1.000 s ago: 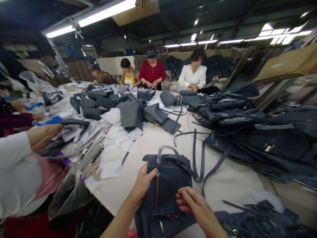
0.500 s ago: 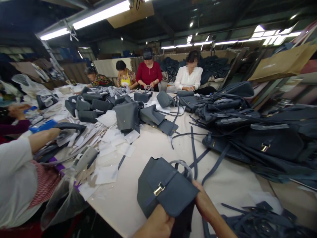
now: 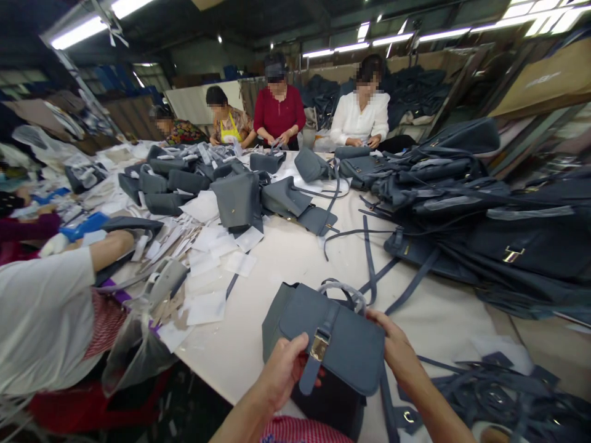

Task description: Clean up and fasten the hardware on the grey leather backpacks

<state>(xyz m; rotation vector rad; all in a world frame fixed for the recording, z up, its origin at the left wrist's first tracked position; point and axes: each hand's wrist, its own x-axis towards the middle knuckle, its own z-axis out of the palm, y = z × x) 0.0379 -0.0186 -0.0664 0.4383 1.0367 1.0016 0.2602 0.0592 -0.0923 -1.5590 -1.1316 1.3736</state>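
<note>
A dark blue-grey handbag (image 3: pixel 341 338) with a gold clasp (image 3: pixel 319 346) stands at the near edge of the white table (image 3: pixel 295 264), flap side facing me. My left hand (image 3: pixel 284 369) grips the flap's lower left edge beside the clasp strap, fingers curled. My right hand (image 3: pixel 397 351) holds the bag's upper right corner just below the plastic-wrapped handle (image 3: pixel 344 290). Its long strap (image 3: pixel 369 258) trails away across the table.
A big heap of dark bags (image 3: pixel 484 215) fills the right side. More grey bags (image 3: pixel 203 184) and white paper sheets (image 3: pixel 207 264) cover the middle and left. A person in a white sleeve (image 3: pixel 46 307) works at my left; several people sit at the far end. Loose straps (image 3: pixel 489 394) lie near right.
The bag was turned from its zipped back to its flap side and set upright. My left hand shifted to the flap by the clasp, my right to the top corner.
</note>
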